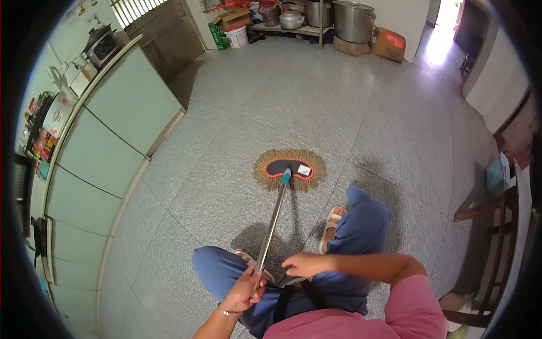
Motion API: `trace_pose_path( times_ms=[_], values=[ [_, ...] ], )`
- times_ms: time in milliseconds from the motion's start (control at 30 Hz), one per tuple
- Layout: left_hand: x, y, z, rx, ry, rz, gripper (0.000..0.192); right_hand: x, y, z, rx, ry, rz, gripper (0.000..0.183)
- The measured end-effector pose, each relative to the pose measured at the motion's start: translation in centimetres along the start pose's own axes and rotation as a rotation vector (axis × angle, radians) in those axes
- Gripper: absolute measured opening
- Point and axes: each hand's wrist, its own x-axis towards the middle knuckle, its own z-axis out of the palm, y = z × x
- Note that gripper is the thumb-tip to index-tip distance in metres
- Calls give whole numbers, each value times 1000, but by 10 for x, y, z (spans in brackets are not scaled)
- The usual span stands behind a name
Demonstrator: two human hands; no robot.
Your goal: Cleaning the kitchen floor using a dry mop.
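Note:
My left hand (pixel 244 291) is wrapped around the lower end of a shiny metal mop pole (pixel 271 233). The pole slants away from me to a teal joint (pixel 286 176) at the head. Flat on the grey floor lies the mop head (pixel 277 168), a dark oval pad with a red scalloped edge, a white tag and a tan fringe all round. My right hand (pixel 305 265) hovers over my lap to the right of the pole, apart from it. Its fingers are loosely bent and hold nothing.
Green cabinets (pixel 99 144) run along the left, with a counter above. A shelf (pixel 292 29) with a kettle (pixel 291 20), a large steel pot (pixel 353 21) and a cardboard box (pixel 387 44) stand at the far wall. A wooden chair (pixel 499 237) is at the right, near a blue bin (pixel 497 173).

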Motion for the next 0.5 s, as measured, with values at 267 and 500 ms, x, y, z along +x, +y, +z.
trace_pose_path(
  times_ms=[267, 500],
  values=[
    [164, 94, 54, 289, 107, 240, 50, 21, 53, -52, -423, 146, 337, 37],
    [150, 65, 75, 779, 12, 302, 63, 12, 42, -22, -421, -148, 261, 29]
  ],
)
